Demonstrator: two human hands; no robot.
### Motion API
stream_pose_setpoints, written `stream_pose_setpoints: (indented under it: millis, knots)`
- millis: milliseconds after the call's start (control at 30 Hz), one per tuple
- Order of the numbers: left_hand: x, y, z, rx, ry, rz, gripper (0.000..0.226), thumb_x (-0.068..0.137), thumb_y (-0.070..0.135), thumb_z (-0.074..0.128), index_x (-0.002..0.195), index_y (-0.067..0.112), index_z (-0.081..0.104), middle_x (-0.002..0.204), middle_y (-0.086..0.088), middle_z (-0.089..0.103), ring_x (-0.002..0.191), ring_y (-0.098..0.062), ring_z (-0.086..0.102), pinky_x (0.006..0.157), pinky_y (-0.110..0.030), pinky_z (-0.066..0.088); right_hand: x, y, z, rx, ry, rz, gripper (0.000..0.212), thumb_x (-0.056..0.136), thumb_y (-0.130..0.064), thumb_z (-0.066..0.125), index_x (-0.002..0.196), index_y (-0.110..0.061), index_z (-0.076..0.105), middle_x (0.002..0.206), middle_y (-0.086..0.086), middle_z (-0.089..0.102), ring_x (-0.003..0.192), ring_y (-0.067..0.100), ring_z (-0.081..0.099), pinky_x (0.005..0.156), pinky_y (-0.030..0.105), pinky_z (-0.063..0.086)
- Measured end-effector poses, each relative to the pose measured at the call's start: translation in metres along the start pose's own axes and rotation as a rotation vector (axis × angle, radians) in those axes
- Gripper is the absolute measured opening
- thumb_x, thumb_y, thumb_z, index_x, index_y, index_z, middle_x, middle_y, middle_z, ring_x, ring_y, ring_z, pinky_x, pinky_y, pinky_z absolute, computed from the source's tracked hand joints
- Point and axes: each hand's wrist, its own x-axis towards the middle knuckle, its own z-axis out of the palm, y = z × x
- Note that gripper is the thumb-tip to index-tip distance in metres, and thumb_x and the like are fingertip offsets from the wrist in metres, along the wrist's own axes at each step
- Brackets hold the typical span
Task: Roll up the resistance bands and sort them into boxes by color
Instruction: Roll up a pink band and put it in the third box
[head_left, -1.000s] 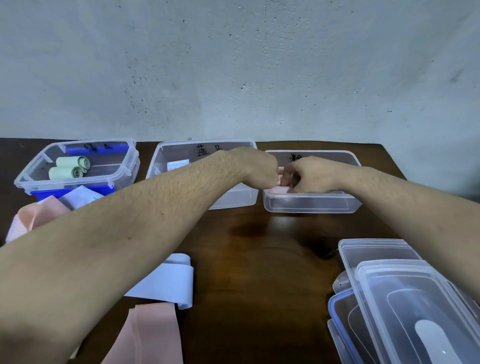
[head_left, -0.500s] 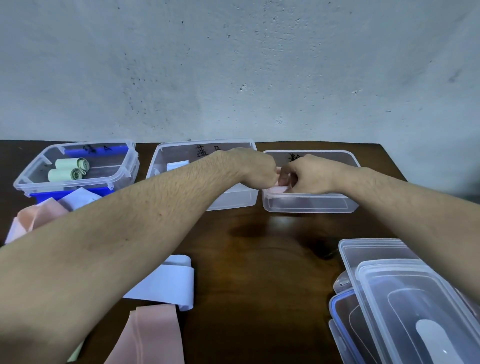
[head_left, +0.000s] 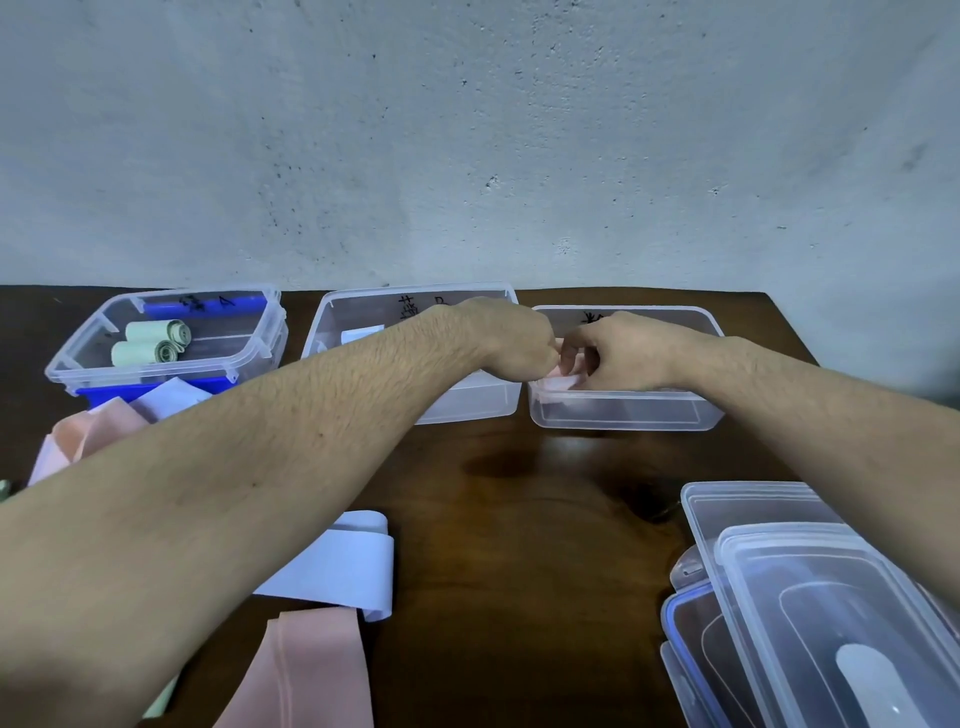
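Both hands (head_left: 519, 343) (head_left: 623, 351) pinch the pink band (head_left: 563, 376).

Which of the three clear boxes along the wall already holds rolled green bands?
The leftmost clear plastic box, holding two rolled pale green bands. The other two show none.

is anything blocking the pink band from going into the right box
Nothing visible does. Both the left hand and right hand hold the pink band right over the open right box, which has no lid on; the lids lie stacked apart at the near right.
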Motion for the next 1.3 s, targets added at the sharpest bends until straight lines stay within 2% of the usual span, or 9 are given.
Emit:
stream_pose_setpoints:
  millis: [333,467,667,833,967,1033,1100,1167,1300]
  knots:
    - [-0.004,0.001,-0.004,0.011,0.014,-0.021,0.039,0.095,0.033,0.029,0.097,0.026,0.068,0.108,0.008,0.067,0.096,-0.015,0.061,0.073,-0.034,0.049,-0.005,0.006,-0.004,0.077,0.068,0.019,0.026,0.082,-0.043,0.075,0.101,-0.027,0.067,0.081,-0.010,0.062,0.073,0.007,0.059,0.061,0.022,0.043]
    - [-0.017,0.002,-0.012,-0.003,0.034,-0.028,0.044,0.097,0.038,0.026,0.111,0.027,0.067,0.124,0.008,0.061,0.111,-0.018,0.057,0.091,-0.041,0.050,-0.008,0.006,-0.011,0.160,0.156,0.014,0.023,0.085,-0.050,0.069,0.090,-0.027,0.069,0.080,-0.006,0.068,0.077,0.014,0.063,0.069,0.031,0.051]
    - [-0.053,0.001,-0.019,-0.042,0.171,-0.050,0.047,0.086,0.041,0.026,0.107,0.030,0.066,0.112,0.007,0.064,0.102,-0.020,0.061,0.085,-0.040,0.052,-0.022,-0.010,-0.025,0.217,0.243,-0.028,0.011,0.091,-0.040,0.064,0.090,-0.031,0.069,0.065,-0.019,0.060,0.063,-0.004,0.054,0.060,0.018,0.040]
    - [-0.107,-0.005,-0.009,-0.118,0.323,-0.018,0.036,0.095,0.038,0.041,0.123,0.038,0.064,0.132,0.015,0.059,0.115,-0.014,0.057,0.093,-0.033,0.048,-0.039,-0.047,-0.026,0.254,0.227,-0.075,0.010,0.094,-0.030,0.061,0.094,-0.033,0.071,0.068,-0.017,0.061,0.061,-0.003,0.053,0.058,0.008,0.039]
    - [-0.145,-0.015,0.014,-0.165,0.342,-0.032,0.034,0.095,0.040,0.045,0.125,0.039,0.063,0.134,0.017,0.058,0.121,-0.010,0.055,0.089,-0.026,0.044,-0.056,-0.089,-0.016,0.214,0.157,-0.117,0.018,0.097,-0.031,0.054,0.098,-0.031,0.072,0.079,-0.012,0.068,0.073,0.003,0.062,0.070,0.024,0.050]
    - [-0.162,-0.020,0.027,-0.194,0.311,-0.054,0.034,0.096,0.041,0.046,0.126,0.039,0.062,0.136,0.020,0.054,0.121,-0.007,0.052,0.089,-0.024,0.041,-0.061,-0.109,-0.008,0.185,0.115,-0.130,0.019,0.097,-0.030,0.053,0.097,-0.030,0.072,0.079,-0.013,0.067,0.073,0.000,0.061,0.069,0.020,0.049]
    - [-0.181,-0.022,0.042,-0.212,0.312,-0.062,0.033,0.096,0.042,0.047,0.125,0.039,0.062,0.133,0.022,0.054,0.118,-0.005,0.053,0.085,-0.023,0.040,-0.065,-0.130,0.003,0.162,0.086,-0.143,0.017,0.095,-0.029,0.055,0.090,-0.029,0.071,0.075,-0.015,0.064,0.068,-0.004,0.056,0.063,0.015,0.044]
    - [-0.199,-0.026,0.058,-0.207,0.315,-0.068,0.031,0.096,0.043,0.048,0.122,0.038,0.063,0.123,0.022,0.057,0.107,-0.005,0.055,0.081,-0.024,0.046,-0.066,-0.149,0.015,0.131,0.061,-0.150,0.017,0.091,-0.031,0.057,0.077,-0.030,0.066,0.069,-0.015,0.062,0.066,0.001,0.054,0.065,0.021,0.044]
    - [-0.230,-0.031,0.091,-0.271,0.291,-0.091,0.025,0.093,0.044,0.054,0.113,0.034,0.065,0.100,0.019,0.054,0.089,-0.005,0.055,0.076,-0.031,0.051,-0.059,-0.180,0.043,0.071,0.021,-0.142,0.039,0.091,-0.047,0.060,0.062,-0.021,0.053,0.057,-0.009,0.052,0.056,0.009,0.046,0.060,0.031,0.042]
